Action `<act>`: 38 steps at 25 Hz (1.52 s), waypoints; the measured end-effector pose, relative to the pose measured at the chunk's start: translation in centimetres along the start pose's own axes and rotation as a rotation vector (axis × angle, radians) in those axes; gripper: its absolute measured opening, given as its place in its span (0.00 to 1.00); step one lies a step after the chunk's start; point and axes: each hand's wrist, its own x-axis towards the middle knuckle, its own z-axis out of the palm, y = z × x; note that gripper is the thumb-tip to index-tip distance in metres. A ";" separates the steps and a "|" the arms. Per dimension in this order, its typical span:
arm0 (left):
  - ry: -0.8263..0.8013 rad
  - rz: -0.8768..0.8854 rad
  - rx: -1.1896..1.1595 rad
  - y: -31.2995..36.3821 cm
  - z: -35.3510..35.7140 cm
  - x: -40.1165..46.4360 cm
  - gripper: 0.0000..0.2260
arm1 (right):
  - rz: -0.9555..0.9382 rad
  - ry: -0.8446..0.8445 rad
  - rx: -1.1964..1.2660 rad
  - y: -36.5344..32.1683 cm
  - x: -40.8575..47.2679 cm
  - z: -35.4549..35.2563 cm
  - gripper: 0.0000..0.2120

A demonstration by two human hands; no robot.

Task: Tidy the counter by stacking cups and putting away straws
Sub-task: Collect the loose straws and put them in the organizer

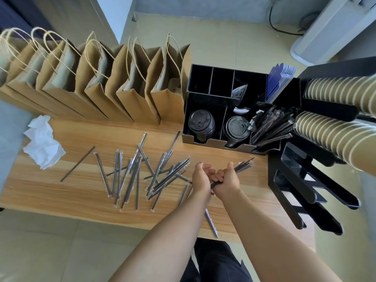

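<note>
Dark straws in clear wrappers [130, 176] lie on the light woodgrain counter [81, 192], kraft-brown paper bags [114, 84] behind, black organizer [205, 139], tan cups with cream rims [333, 137], white tissue [42, 143].

A light wooden counter [81, 192] carries a scatter of wrapped straws [138, 176] across its middle, one bare dark straw [78, 164] lying apart toward the left edge. Crumpled white paper [43, 141] sits near the left end. Brown paper bags [97, 84] line the far edge; a black organiser [221, 110] and a black cup dispenser [311, 180] occupy the right end.
</note>
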 end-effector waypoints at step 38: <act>-0.436 0.208 1.164 -1.2 -6.7 2.0 0.08 | -0.268 0.015 -1.114 0.2 0.5 -4.5 0.15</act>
